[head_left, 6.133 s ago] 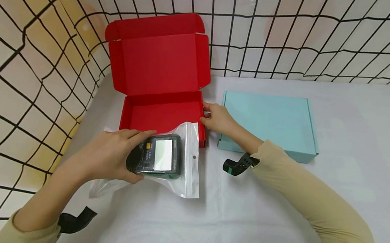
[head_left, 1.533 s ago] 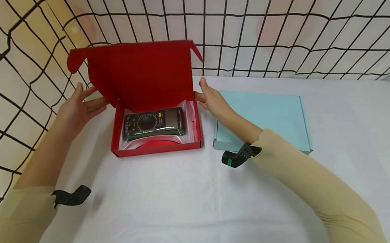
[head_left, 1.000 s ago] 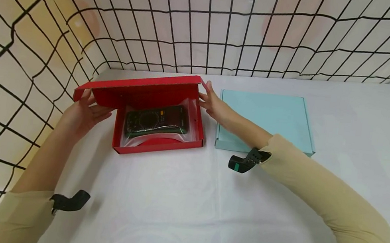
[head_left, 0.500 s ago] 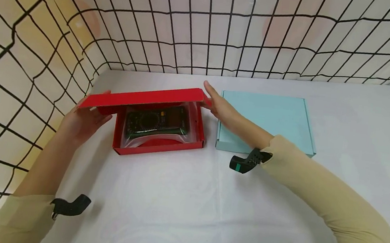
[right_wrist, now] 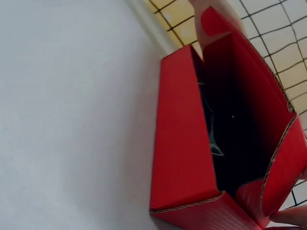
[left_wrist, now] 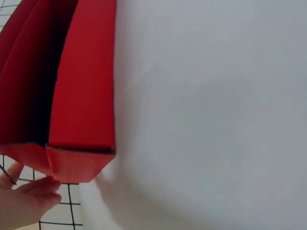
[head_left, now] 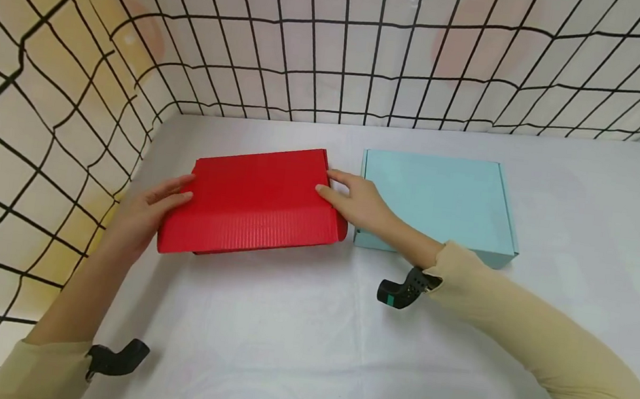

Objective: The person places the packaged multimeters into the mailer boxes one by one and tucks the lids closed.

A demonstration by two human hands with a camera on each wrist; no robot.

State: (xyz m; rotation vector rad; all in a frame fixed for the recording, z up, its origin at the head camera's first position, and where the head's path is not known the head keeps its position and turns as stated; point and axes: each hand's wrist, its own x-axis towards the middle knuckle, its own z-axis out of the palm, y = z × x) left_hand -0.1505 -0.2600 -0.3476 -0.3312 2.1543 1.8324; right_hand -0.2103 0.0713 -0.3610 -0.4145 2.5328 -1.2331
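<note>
A red cardboard box (head_left: 261,193) lies with its lid lowered over the base, the lid's front flap sticking out toward me. My left hand (head_left: 143,212) touches the lid's left side with extended fingers. At the right side, my right hand (head_left: 358,200) has its thumb laid on the lid's edge and its other fingers along the side. Both wrist views show a gap between lid and front wall (right_wrist: 184,143). Through it, in the right wrist view, a bit of the bagged multimeter (right_wrist: 215,147) shows; most of it is hidden in the dark inside.
A closed light blue box (head_left: 438,203) stands just right of the red one, under my right forearm. Black wire mesh (head_left: 359,66) rises behind the table and along its left side. A white cloth (head_left: 303,349) covers the table.
The multimeter in its plastic bag went from my left hand into the red box. Both hands then brought the lid forward and down over it. The blue box stayed put.
</note>
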